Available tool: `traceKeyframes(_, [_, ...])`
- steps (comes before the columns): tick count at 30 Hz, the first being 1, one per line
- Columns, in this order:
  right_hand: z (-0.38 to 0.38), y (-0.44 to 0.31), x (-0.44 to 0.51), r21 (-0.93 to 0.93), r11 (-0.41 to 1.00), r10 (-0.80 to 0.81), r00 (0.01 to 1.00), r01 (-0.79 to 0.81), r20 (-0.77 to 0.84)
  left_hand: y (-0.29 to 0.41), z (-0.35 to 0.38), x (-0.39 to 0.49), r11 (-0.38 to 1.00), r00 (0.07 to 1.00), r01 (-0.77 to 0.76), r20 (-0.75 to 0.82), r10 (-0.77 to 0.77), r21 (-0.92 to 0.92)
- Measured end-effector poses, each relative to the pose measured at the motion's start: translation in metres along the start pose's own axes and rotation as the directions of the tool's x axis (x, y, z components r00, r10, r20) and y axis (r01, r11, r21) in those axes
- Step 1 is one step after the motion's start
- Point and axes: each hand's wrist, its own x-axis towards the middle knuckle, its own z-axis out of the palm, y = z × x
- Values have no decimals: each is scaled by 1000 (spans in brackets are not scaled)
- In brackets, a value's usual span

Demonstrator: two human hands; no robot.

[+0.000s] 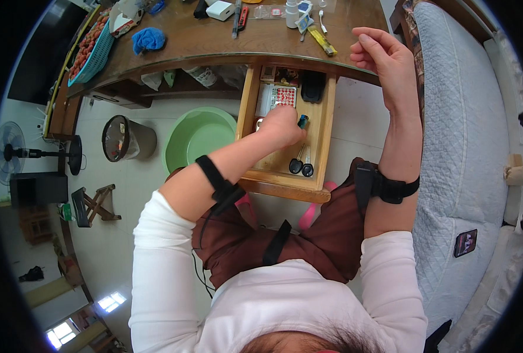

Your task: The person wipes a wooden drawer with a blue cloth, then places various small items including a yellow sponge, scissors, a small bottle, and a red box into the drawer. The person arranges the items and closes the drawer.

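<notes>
My left hand is inside the open wooden drawer, its fingertips at a small teal lighter-like object; whether it grips this is hidden. Beyond the hand lie a red-and-white checked pack and a black case. Two black-headed keys rest near the drawer's front. My right hand hovers over the table's right edge with fingers bent and thumb near the index finger, no object visible in it. Left of it on the wooden table lies a yellow packet.
A blue cloth, a red-and-black cutter, a white bottle and a teal basket of reddish fruit are on the table. A green basin and waste bin stand on the floor; a quilted sofa is at right.
</notes>
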Motion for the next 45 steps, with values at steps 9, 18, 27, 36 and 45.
traceKeyframes(9, [-6, -1, -6, -26, 1000, -11, 999, 12, 52, 3, 53, 48, 998, 983, -44, -181, 36, -41])
traceKeyframes(18, [-11, -1, -6, -47, 999, 16, 999, -13, 47, 3, 69, 60, 991, 963, -106, -257, 82, -82])
traceKeyframes(27, [3, 19, -1, -362, 932, 13, 1000, -20, -21, 26, -14, 29, 815, 804, -391, -589, 78, -427])
traceKeyframes(36, [44, 37, 1, -884, 463, -233, 971, 61, -55, 44, -51, 56, 563, 677, -554, -726, -124, -613])
traceKeyframes(45, [8, 13, 2, -727, 660, -167, 981, 188, 103, 23, -51, 10, 810, 356, -583, -878, 319, 58])
